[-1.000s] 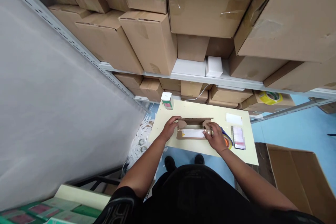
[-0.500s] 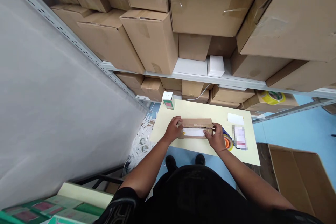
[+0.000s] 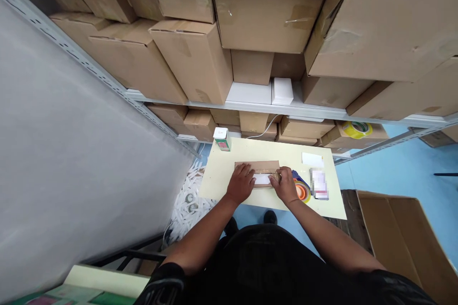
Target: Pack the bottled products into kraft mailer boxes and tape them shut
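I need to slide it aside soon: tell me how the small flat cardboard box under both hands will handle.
The cardboard box looks low and long, so it will likely slide rather than tip. Its flaps lie shut under the left hand and right hand; unsealed, they may spring open. It is probably light.

Head camera looks steeply down, fairly high above table (image 3: 222, 176).

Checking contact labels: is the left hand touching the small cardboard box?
Touching. Head view: left hand lies flat on the small cardboard box, covering its left end.
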Tool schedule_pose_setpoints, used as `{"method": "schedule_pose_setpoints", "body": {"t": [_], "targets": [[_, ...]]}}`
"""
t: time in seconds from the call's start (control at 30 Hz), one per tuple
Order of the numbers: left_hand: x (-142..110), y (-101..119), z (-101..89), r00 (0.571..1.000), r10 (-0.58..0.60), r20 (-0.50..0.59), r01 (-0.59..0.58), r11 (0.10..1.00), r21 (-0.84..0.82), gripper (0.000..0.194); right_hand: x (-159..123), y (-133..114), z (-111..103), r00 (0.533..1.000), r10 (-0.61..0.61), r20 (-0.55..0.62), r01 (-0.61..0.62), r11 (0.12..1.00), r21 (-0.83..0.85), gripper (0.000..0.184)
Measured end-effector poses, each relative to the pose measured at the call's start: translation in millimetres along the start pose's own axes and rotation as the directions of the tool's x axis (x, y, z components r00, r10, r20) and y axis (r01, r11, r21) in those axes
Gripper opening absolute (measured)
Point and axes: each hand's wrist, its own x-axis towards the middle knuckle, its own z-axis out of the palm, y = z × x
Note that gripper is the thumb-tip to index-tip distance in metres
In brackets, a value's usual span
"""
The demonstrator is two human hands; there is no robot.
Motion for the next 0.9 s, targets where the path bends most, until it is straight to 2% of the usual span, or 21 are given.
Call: {"method": "schedule_pose_setpoints", "body": {"t": [0.1,0.17,0.27,0.33,0.43,0.53,0.63,0.7,0.8,0.9], "targets": [[-1.3,-3.9,6.3,1.0,0.001,0.003,-0.001,1.0,0.007,0.037,0.0,6.6,-15.6,0.998,0.025,0.058,-0.027,0.999,0.029,0.034],[-2.3,-7.8,7.8,1.0,0.009,0.009,-0.009,1.0,0.03,0.039,-6.5,24.6,-33.8,0.995,0.068,0.069,-0.069,0.998,0.01,0.031],[-3.1,-9.9,7.6,1.0,0.018,0.0,-0.018,0.998,0.061,0.041,-24.8,65.4,-62.0,0.99,0.128,0.06,-0.114,0.975,-0.192,0.026],[-3.3,-7.3,7.7,1.0,0.013,-0.008,-0.012,0.997,0.073,0.041,-36.9,92.0,-73.3,0.968,0.213,0.13,-0.147,0.908,-0.393,0.025],[-3.8,1.9,10.6,0.999,-0.024,-0.029,0.027,0.993,0.111,0.041,-43.7,120.3,-73.5,0.891,0.372,0.258,-0.174,0.807,-0.564,0.022],[-4.4,12.9,16.0,0.993,-0.102,-0.063,0.112,0.976,0.185,0.041,-37.0,137.2,-62.5,0.805,0.497,0.325,-0.24,0.773,-0.587,0.023],[-4.0,19.6,20.8,0.989,-0.139,-0.042,0.145,0.959,0.242,0.044,-28.1,151.0,-53.8,0.724,0.569,0.39,-0.305,0.771,-0.56,0.022],[-3.3,21.3,22.3,0.989,-0.146,-0.019,0.146,0.956,0.253,0.047,-24.3,158.9,-52.4,0.709,0.563,0.425,-0.306,0.788,-0.534,0.021],[-3.0,22.0,21.9,0.986,-0.166,-0.023,0.167,0.953,0.253,0.049,-20.5,164.9,-56.4,0.717,0.544,0.435,-0.302,0.806,-0.51,0.016],[-3.7,22.3,19.2,0.984,-0.173,-0.045,0.179,0.958,0.223,0.048,-17.2,162.7,-65.1,0.745,0.544,0.386,-0.34,0.808,-0.482,0.013]]}}
